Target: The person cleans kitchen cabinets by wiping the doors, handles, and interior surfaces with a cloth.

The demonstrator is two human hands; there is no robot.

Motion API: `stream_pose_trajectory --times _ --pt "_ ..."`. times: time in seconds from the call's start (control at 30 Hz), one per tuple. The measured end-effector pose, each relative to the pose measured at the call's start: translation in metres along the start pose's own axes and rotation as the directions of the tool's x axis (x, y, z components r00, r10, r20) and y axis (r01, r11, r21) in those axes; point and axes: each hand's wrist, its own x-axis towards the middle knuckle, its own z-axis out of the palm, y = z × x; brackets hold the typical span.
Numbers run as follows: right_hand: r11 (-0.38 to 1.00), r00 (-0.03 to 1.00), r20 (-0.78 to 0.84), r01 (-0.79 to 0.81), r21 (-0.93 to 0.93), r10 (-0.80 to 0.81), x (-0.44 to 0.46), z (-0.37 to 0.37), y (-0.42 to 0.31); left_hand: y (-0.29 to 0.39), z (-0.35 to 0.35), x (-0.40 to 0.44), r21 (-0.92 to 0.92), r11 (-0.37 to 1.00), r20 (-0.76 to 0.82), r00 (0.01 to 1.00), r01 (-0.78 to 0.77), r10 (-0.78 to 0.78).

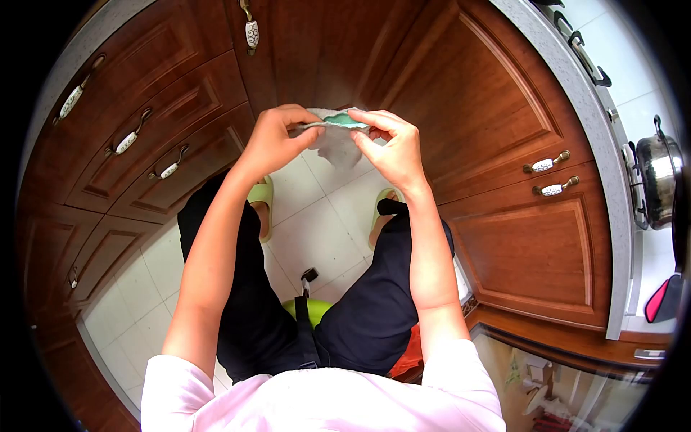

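Both hands hold up a thin, pale grey bag [342, 153] in front of the cabinet doors. Its upper edge is spread, and a green patch shows within the opening. My left hand [284, 129] pinches the left side of that edge between thumb and fingers. On the opposite side, my right hand [391, 144] grips the edge the same way. The lower part of the bag hangs down, crumpled and partly see-through, above the floor. Whether the green is a lining or something inside, I cannot tell.
Brown wooden cabinets [479, 86] with white-handled doors and drawers curve around. A metal pot [658, 183] stands on the right by the grey counter edge [615, 273]. Below are the tiled floor [309, 216], green slippers [263, 209] and a red item [407, 354] beside my leg.
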Motion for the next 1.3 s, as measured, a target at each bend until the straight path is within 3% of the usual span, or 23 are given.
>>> stream_pose_trajectory --times 0.1,0.13,0.23,0.27,0.37,0.43,0.5,0.6,0.7,0.8,0.9,1.0,1.1,1.13,1.2,1.23,1.3 --pt "0.986 0.999 0.016 -0.046 0.160 0.044 -0.001 -0.001 0.004 0.012 -0.003 -0.002 -0.149 0.979 -0.027 0.989 0.140 -0.146" --pt "0.974 0.998 0.030 -0.065 0.219 0.060 -0.001 -0.001 0.005 0.005 -0.004 -0.001 -0.162 0.980 -0.034 0.992 0.112 -0.119" --pt "0.823 0.984 -0.016 -0.141 0.550 0.179 0.004 0.005 0.004 0.010 0.002 0.002 -0.336 0.929 -0.123 0.970 0.157 -0.208" --pt "0.747 0.958 0.043 -0.248 0.617 0.283 0.005 0.006 0.007 0.013 0.005 0.003 -0.375 0.895 -0.091 0.951 0.243 -0.296" --pt "0.620 0.846 0.152 -0.485 0.617 0.510 0.008 0.014 0.010 -0.013 0.012 0.006 -0.488 0.818 -0.058 0.924 0.305 -0.379" --pt "0.547 0.743 0.387 -0.666 0.507 0.546 0.008 0.010 0.001 -0.012 0.012 0.007 -0.565 0.775 -0.087 0.914 0.283 -0.397" --pt "0.623 0.777 0.389 -0.629 0.464 0.495 0.004 0.015 -0.010 -0.009 0.009 0.008 -0.608 0.748 -0.132 0.894 0.268 -0.428" --pt "0.744 0.847 0.296 -0.529 0.409 0.441 0.003 0.020 -0.006 -0.011 -0.008 0.008 -0.500 0.744 -0.108 0.820 0.443 -0.561" --pt "0.769 0.892 0.221 -0.452 0.452 0.395 0.005 0.026 0.010 -0.001 -0.009 0.001 -0.361 0.847 -0.167 0.866 0.391 -0.472" --pt "0.768 0.861 0.252 -0.508 0.389 0.442 0.006 0.027 0.015 -0.001 -0.012 -0.007 -0.050 0.982 -0.061 0.981 0.181 -0.184" --pt "0.903 0.928 0.198 -0.357 0.240 0.315 0.007 0.034 0.020 -0.009 -0.013 -0.007 0.177 0.983 -0.004 0.998 0.058 -0.058" --pt "0.952 0.952 0.127 -0.254 -0.172 0.278 0.013 0.036 0.013 -0.011 -0.019 -0.001 0.211 0.976 0.046 0.997 0.055 -0.066" --pt "0.967 0.972 0.165 -0.127 -0.222 0.166 0.024 0.034 0.020 -0.020 -0.030 0.007 0.133 0.990 0.073 0.996 0.050 -0.060" --pt "0.959 0.936 0.209 -0.282 -0.038 0.284 0.029 0.033 0.025 -0.023 -0.033 0.011 0.085 0.995 0.072 0.996 0.049 -0.056" --pt "0.771 0.814 0.359 -0.563 0.296 0.457 0.041 0.033 0.036 -0.022 -0.040 0.019 -0.080 0.974 0.109 0.973 0.212 -0.203" --pt "0.664 0.803 0.375 -0.595 0.452 0.464 0.046 0.036 0.023 -0.019 -0.041 0.024 -0.160 0.944 0.136 0.954 0.288 -0.268" --pt "0.386 0.785 0.416 -0.598 0.703 0.459 0.048 0.045 -0.005 -0.015 -0.036 0.033 -0.247 0.938 0.016 0.969 0.244 -0.248"
